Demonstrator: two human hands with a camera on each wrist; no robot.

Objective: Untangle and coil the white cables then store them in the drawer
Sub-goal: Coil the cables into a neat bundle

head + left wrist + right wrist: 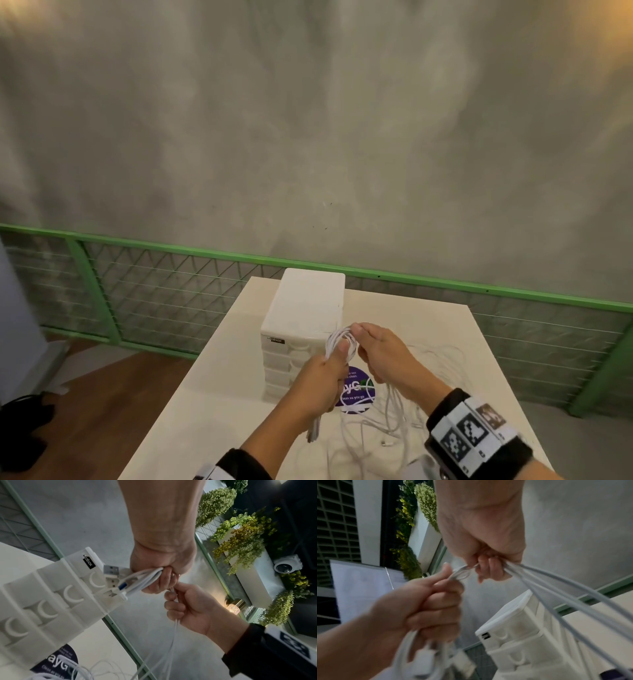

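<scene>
Both hands are raised in front of the white drawer unit (301, 315), whose drawers all look shut. My left hand (329, 370) grips a folded bundle of white cable (339, 339); a loop stands above the fist and USB plugs (111, 570) hang out below it. My right hand (373, 349) sits right beside it, fingers curled round cable strands (556, 588) that run down to a loose tangle of white cables (387, 428) on the table (205, 394). In the right wrist view, the right hand (488, 566) and left hand (433, 605) nearly touch.
A round purple sticker (356, 394) lies on the table under the hands. A green railing with wire mesh (171, 284) runs behind the table, before a concrete wall. Wooden floor (102, 411) and a dark object (20, 421) are to the left.
</scene>
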